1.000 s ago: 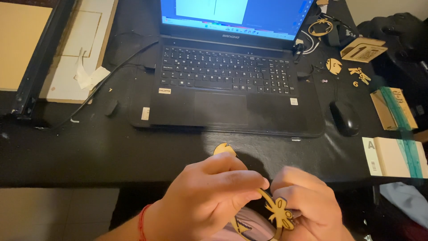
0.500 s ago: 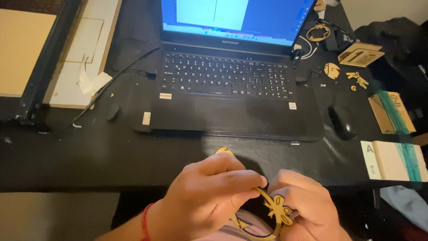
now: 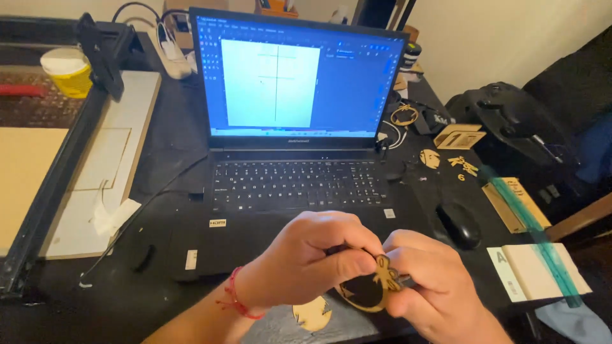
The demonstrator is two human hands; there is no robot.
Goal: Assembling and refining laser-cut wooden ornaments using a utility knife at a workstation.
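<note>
Left hand (image 3: 312, 258) and right hand (image 3: 430, 280) meet in front of the laptop (image 3: 287, 159), fingers of both pinched on a small wooden ring cutout (image 3: 373, 290) held just above the desk edge. A round wooden piece (image 3: 311, 313) lies below the hands. A mouse (image 3: 459, 224) sits right of the laptop.

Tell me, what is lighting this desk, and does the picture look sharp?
Head view: the laptop screen glows brightest, slightly washed out, while the black desk stays dim; the left hand and right hand pinching the wooden cutout look reasonably sharp; edges bend a little.
</note>
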